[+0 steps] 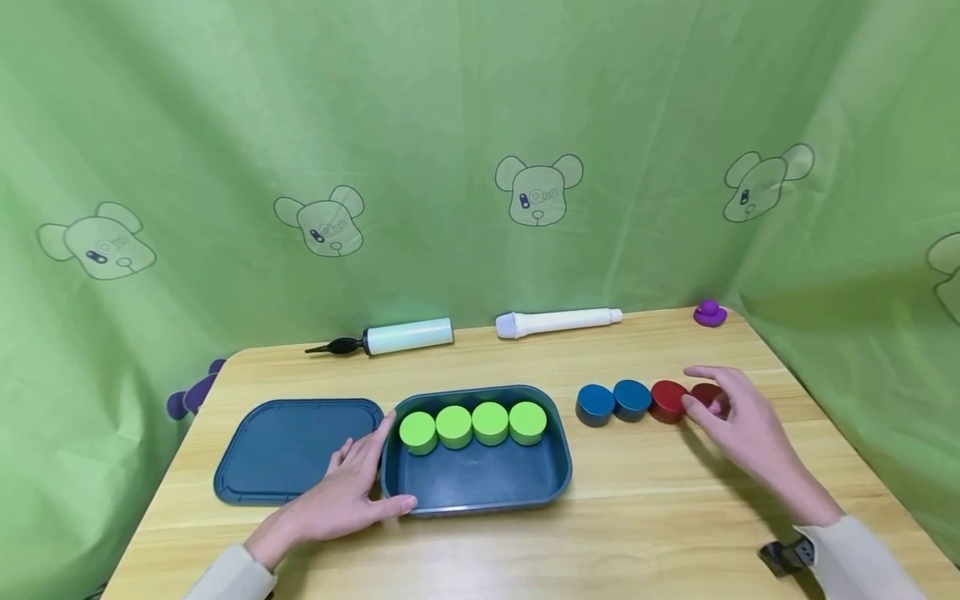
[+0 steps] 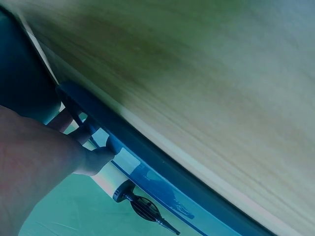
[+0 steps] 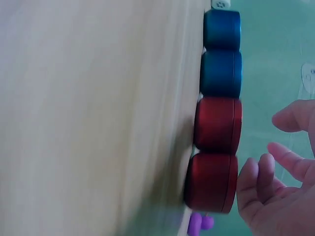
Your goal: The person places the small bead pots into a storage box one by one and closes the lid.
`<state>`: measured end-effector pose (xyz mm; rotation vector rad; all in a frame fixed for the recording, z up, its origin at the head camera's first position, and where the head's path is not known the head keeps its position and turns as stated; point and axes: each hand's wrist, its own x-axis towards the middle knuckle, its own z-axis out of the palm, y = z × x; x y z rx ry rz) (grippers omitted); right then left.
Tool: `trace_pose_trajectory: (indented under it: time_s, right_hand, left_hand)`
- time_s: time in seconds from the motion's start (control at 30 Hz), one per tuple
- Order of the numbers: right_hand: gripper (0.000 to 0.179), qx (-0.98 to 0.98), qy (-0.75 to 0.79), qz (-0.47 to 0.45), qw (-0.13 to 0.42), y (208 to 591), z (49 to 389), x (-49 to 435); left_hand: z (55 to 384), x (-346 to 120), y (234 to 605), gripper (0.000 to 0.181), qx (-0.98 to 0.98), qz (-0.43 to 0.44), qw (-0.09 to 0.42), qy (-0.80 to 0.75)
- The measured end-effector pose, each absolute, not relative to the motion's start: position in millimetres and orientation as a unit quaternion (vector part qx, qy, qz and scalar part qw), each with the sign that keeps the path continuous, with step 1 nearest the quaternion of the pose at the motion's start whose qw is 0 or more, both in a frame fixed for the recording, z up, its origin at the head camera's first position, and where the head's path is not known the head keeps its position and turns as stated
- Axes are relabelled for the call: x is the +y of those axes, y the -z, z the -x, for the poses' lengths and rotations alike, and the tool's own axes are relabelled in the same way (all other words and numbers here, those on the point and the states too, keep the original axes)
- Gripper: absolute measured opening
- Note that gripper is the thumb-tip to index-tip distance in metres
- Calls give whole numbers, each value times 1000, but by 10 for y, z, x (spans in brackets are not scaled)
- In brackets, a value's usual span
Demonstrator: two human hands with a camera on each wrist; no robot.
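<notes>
Box [image 1: 491, 507] is touching the straight-fingered left hand [image 1: 337, 490], and right of the box the loose, empty right hand [image 1: 746, 432] is hovering by red tins [image 1: 667, 398], probably best pinching one softly.

Table [image 1: 637, 533] bears lid [image 1: 292, 450], box [image 1: 480, 482], cylinders [image 1: 667, 400], apparently a pump [image 1: 408, 336].

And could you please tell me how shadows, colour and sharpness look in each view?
Head: fairly even light, a soft shadow on the table beside the right hand; left wrist: bluish cast, the table blurred toward the top; right wrist: cool tint too, the table soft, with a dark shadow beside the red cylinders.
</notes>
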<state>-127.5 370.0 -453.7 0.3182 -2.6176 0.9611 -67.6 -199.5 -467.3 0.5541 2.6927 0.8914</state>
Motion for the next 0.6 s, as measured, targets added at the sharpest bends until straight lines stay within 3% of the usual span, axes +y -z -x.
trace_pose_trajectory:
  time_s: [0.23,0.6]
  right_hand:
    - [50,-933,-318,-82,145,4556,1296,3885]
    - [70,-949,-298,-88,61,4691,1378,4060]
  left_hand:
    - [670,-1983,4671,118,923,-191,121,-311]
    - [670,-1986,4674,117,924,-186,127,-309]
